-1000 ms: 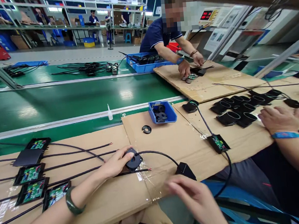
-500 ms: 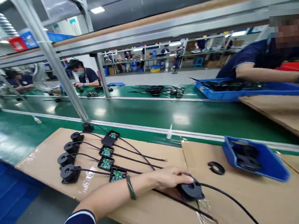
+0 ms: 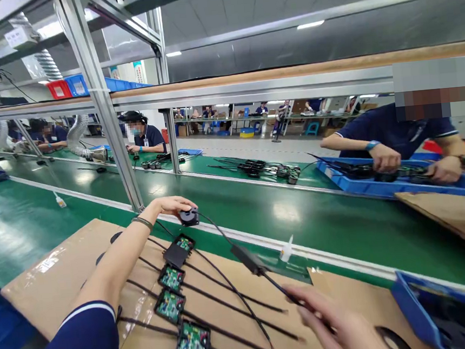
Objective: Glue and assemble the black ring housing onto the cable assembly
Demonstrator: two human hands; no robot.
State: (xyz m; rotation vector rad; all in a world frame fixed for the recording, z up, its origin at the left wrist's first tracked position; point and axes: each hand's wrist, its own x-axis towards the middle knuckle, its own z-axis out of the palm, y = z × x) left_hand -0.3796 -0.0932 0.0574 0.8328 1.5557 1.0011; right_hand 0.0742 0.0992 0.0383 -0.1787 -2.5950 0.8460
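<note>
My left hand [image 3: 170, 205] is stretched out to the far edge of the cardboard sheet [image 3: 53, 266], shut on a black ring-shaped sensor [image 3: 189, 217] held above the belt's rail. Its black cable runs back through a small black box [image 3: 246, 258] towards my right hand [image 3: 343, 327], which lies low at the front right with the cable [image 3: 286, 294] at its fingers; whether it grips the cable is unclear. Below my left arm, several open cases with green circuit boards [image 3: 171, 278] lie in a row with their cables.
A green conveyor belt [image 3: 322, 221] runs past the cardboard, with a small white glue bottle [image 3: 287, 249] on its rail. A blue bin [image 3: 448, 313] sits at the front right. An aluminium post [image 3: 108, 125] stands at the belt. A person [image 3: 392, 133] works opposite at a blue tray.
My left hand has lifted the ring sensor off the cardboard and carried it far forward and left to the belt's edge. My view has swung left and up; my right hand is back in view.
</note>
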